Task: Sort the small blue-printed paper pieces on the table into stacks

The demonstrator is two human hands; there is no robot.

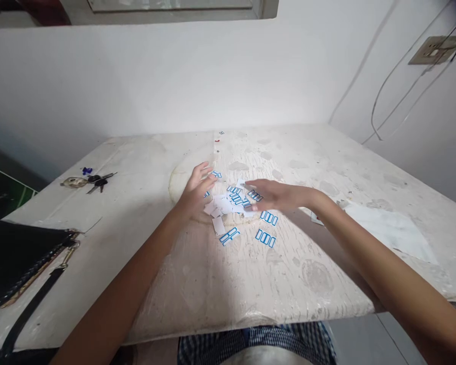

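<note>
Small paper cards (223,204), loose overlapping heap, centre of frame, on pale table cover (197,284). Some show blank white faces, others blue-outlined bars.

Axes mixed. 2 barred cards lower right of the heap, upper card (268,218) and lower card (265,238): long axes nearly left to right, right ends dipping. Barred card (229,236) below the heap slants up to the right. Blank card (218,226) beside it runs more up-down, foot leaning right.

Left hand (197,187) at the heap's left edge: fingers parted, loosely bent, pointing up and right; 1 card (216,174) just beside the fingertips. Right hand (269,194) over the heap's right side: palm down, fingers fairly straight, pointing left, thumb well parted below. No card seen gripped in either; whether fingertips touch paper, cannot tell.

Cards partly covered by both hands; overlap spoils a count. Tiny barred piece (221,133) near the table's far edge, too small to read. White sheet (391,230), right of frame, partly behind the right forearm. Black bag (23,258) cut off by the left edge; keys (98,181) above it
</note>
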